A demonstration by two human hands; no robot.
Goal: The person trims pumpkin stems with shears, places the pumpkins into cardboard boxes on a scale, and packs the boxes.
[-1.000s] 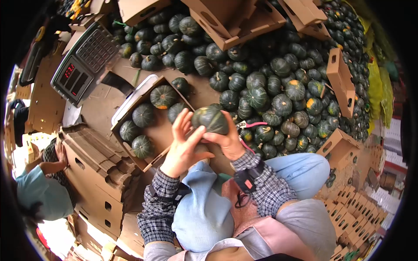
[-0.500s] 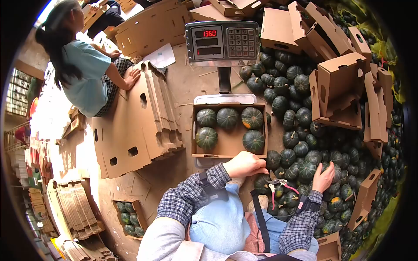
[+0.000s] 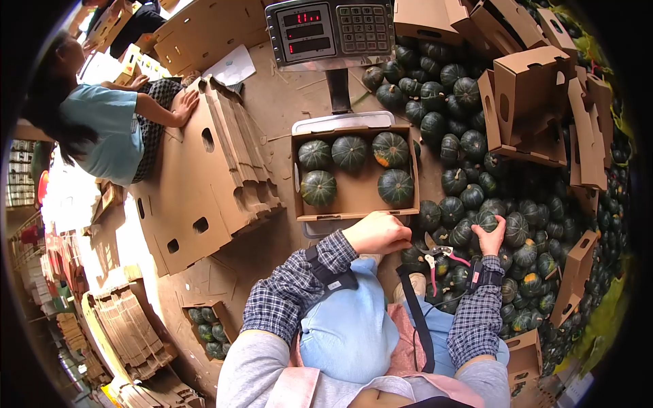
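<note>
My left hand (image 3: 382, 233) is closed below the front edge of an open cardboard box (image 3: 357, 213); what its fingers hold, if anything, is hidden. The box rests on the scale platform (image 3: 343, 123) with several dark green squashes inside, one with an orange patch (image 3: 390, 150). My right hand (image 3: 490, 235) has its fingers round a green squash (image 3: 486, 219) at the squash pile. Between my hands, pink-handled shears (image 3: 443, 252) lie over the squashes with their blades apart.
The scale's display (image 3: 331, 30) stands behind the box. Flattened cardboard (image 3: 183, 190) is stacked at left, beside another person (image 3: 105, 122). Empty boxes (image 3: 527, 102) sit on the pile at right. A small box of squashes (image 3: 211, 329) is at lower left.
Both hands were at one squash; they have since parted. My right hand has reached into the pile and closed on a squash. The view has shifted, and the scale's display reads differently.
</note>
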